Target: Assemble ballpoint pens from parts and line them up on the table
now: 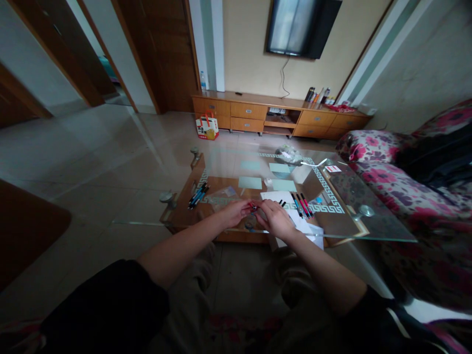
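Above the near edge of the glass coffee table (221, 167), my two hands meet at the fingertips. A small red and dark object (253, 207) shows between them, too small for me to name. My left hand (235, 214) pinches it from the left. My right hand (276, 219) closes on it from the right, its fingers hiding part of it. White paper sheets (304, 227) lie just right of my right hand, with several pens (302, 204) in blue, black and red. Another bunch of dark and blue pens (198, 195) lies left of my left hand.
A crumpled clear plastic bag (288, 154) and a small red-and-white card (332, 168) lie farther back on the glass. Metal knobs (366, 211) stand at the table's corners. A floral sofa (387, 182) is at right; a carrier bag (207, 127) stands by the TV cabinet (250, 110).
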`<state>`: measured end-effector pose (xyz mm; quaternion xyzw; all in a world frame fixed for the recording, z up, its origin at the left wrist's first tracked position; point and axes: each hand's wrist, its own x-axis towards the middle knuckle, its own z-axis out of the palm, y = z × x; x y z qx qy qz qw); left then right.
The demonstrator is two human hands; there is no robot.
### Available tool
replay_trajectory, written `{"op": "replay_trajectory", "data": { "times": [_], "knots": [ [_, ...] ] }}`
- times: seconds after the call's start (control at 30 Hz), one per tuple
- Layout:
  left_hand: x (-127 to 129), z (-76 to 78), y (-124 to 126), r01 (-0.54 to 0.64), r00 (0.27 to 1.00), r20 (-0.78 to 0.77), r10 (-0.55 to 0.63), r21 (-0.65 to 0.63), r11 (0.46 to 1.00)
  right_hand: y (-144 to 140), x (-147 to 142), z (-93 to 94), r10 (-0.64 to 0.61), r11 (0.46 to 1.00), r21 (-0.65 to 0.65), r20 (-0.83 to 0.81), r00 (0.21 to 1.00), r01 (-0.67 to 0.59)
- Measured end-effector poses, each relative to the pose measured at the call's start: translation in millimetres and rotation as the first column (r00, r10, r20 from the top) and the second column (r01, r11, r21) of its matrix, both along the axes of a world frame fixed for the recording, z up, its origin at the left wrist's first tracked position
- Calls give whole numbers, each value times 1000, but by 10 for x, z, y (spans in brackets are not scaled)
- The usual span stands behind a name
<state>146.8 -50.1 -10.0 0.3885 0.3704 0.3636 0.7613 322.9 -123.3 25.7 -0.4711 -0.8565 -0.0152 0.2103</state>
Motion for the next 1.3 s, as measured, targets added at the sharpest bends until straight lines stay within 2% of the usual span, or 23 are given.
{"op": "replay_trajectory", "data": {
  "times": [0.1, 0.3, 0.5, 0.63, 0.8, 1.07, 1.3],
  "knots": [
    [21, 4, -36, 24, 997, 79, -13, -134, 991, -2, -18, -19, 14, 999, 29, -13, 1000, -13],
    [25, -4, -43, 63, 996, 72, -49, -207, 976, 4, 9, -24, 45, 998, 34, -57, 997, -43],
    [-11, -42, 0, 45, 994, 111, -16, -258, 965, -23, 13, -2, 32, 999, 39, -89, 995, -29],
    [-22, -40, 12, -5, 994, 106, 25, -189, 982, -34, 7, -9, 10, 999, 35, -98, 995, -7],
    [-49, -32, 44, -81, 997, -25, 79, -78, 994, -21, 24, -45, -81, 996, 31, -146, 986, 86],
    [-59, -33, 83, -73, 965, -251, 78, 28, 997, 34, 62, -104, -164, 986, -15, -125, 978, 164],
    [-49, -98, 101, -108, 936, -319, 147, 137, 985, 53, 56, -151, -208, 978, -27, -97, 973, 207]
  ]
}}
